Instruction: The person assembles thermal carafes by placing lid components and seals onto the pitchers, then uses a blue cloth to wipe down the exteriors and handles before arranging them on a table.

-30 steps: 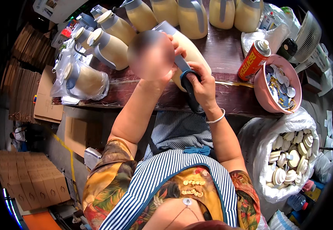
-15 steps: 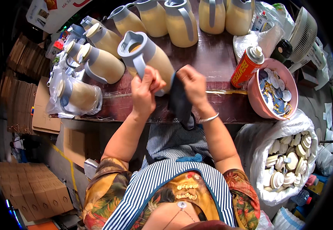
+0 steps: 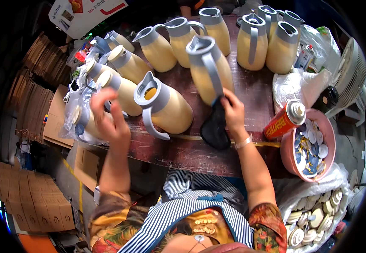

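My left hand [image 3: 110, 120] is raised at the left with its fingers apart, slightly blurred, in front of the lidded jugs [image 3: 121, 86]. My right hand [image 3: 233, 111] is closed on a black cloth [image 3: 216, 126] that hangs below it. Its fingers also meet the lower end of the grey handle on a cream jug [image 3: 211, 76], which leans a little; whether they grip the handle is hard to tell. Between my hands stands another cream jug [image 3: 168, 111], with a grey collar and an open mouth showing yellow inside.
Several more jugs [image 3: 159, 50] stand along the back of the dark red table [image 3: 183, 158]. To the right are a red spray can [image 3: 285, 120], a pink bucket [image 3: 290, 154] of small parts, a fan [image 3: 351, 76] and a sack [image 3: 284, 202] of cream lids. Cardboard boxes [image 3: 35, 198] are stacked at left.
My left hand has let go of the front jug's handle and moved left. That jug now stands without a hand on it. My right hand, with the black cloth, has reached another jug's handle. The view has shifted.
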Motion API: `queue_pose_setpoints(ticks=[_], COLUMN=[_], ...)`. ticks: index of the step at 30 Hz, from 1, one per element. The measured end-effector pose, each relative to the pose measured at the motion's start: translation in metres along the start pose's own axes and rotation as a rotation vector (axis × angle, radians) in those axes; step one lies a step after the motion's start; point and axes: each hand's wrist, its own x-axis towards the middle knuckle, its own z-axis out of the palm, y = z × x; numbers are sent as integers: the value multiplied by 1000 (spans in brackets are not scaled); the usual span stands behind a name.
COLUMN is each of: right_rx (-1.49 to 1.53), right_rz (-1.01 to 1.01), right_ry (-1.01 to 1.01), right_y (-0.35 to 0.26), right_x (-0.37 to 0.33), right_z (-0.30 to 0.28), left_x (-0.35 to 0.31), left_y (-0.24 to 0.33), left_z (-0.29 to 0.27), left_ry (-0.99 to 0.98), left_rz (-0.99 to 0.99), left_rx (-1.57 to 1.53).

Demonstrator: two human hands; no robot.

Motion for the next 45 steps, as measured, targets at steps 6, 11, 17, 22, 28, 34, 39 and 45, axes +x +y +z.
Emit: queue_pose_setpoints(ticks=[6, 11, 17, 22, 28, 34, 39, 45], right_rx=[-77, -1, -196, 146, 581, 468, 370, 436], right_rz=[-40, -91, 78, 46, 20, 183, 163, 139], right_ry=[-306, -249, -203, 305, 167, 82, 160, 109], right_y=[-47, -38, -25, -29, -12, -12, -18, -14], right_x=[-77, -77, -72, 8, 89, 88, 88, 88], right_z=[-10, -1, -33, -37, -2, 8, 12, 11], left_x=[129, 148, 131, 121, 113, 107, 105, 103], left_y=[-72, -117, -118, -92, -58, -46, -41, -37], left_z=[164, 292, 302, 268, 260, 259, 257, 256], left_ry=[-635, -950, -954, -742, -741, -696, -688, -659], left_rz=[303, 504, 597, 487, 525, 508, 522, 486], left_rx=[174, 400, 308, -50, -147, -133, -145, -149])
